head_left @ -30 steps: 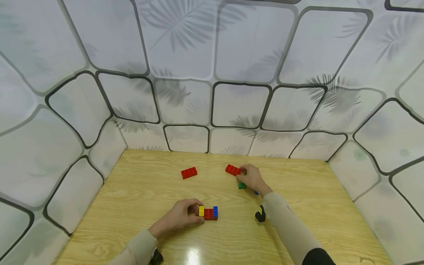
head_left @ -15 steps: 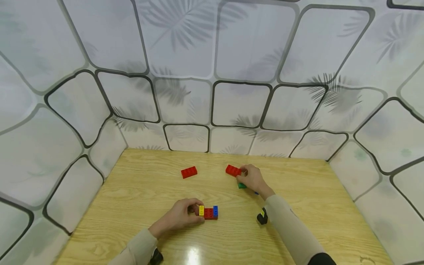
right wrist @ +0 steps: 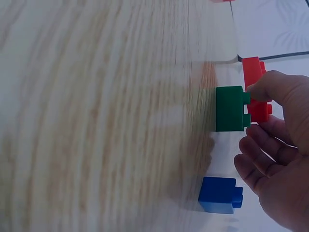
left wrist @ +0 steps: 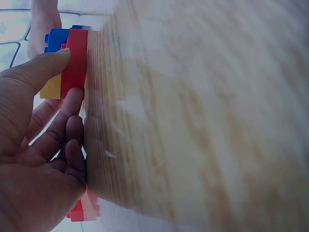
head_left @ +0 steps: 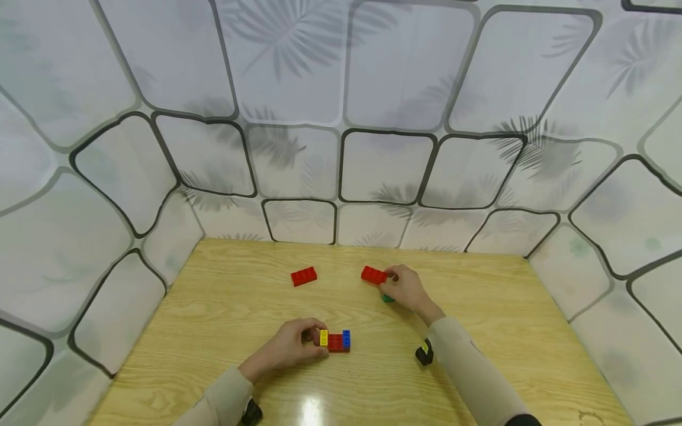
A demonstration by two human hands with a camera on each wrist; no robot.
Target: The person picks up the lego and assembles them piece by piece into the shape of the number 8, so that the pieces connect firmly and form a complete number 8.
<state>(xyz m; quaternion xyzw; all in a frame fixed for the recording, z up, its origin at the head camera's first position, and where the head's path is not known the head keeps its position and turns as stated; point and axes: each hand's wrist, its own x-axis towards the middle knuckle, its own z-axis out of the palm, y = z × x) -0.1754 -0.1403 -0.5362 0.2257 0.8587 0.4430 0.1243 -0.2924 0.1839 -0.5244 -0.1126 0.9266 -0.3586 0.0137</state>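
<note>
My left hand (head_left: 290, 344) pinches a small stack of toy building bricks at the front middle of the table. Its base is a red brick (left wrist: 76, 65), with a yellow brick (head_left: 324, 338) on the left end and a blue brick (head_left: 347, 339) on the right end. Farther back, my right hand (head_left: 407, 288) holds the right end of another red brick (head_left: 374, 275) between thumb and fingers. Just in front of that brick stands a green brick (right wrist: 230, 108), partly covered by the right hand in the head view. A small blue brick (right wrist: 218, 194) is close below the fingers in the right wrist view.
A loose red brick (head_left: 303, 276) lies at the back left of the wooden table (head_left: 234, 296). Patterned panels (head_left: 298, 160) rise behind the table and on both sides. A black wrist device (head_left: 424, 353) shows beside the right sleeve.
The right hand's red brick has shifted very slightly left, and the right forearm slightly right, hiding the small blue brick in the head view. The left hand stays in place.
</note>
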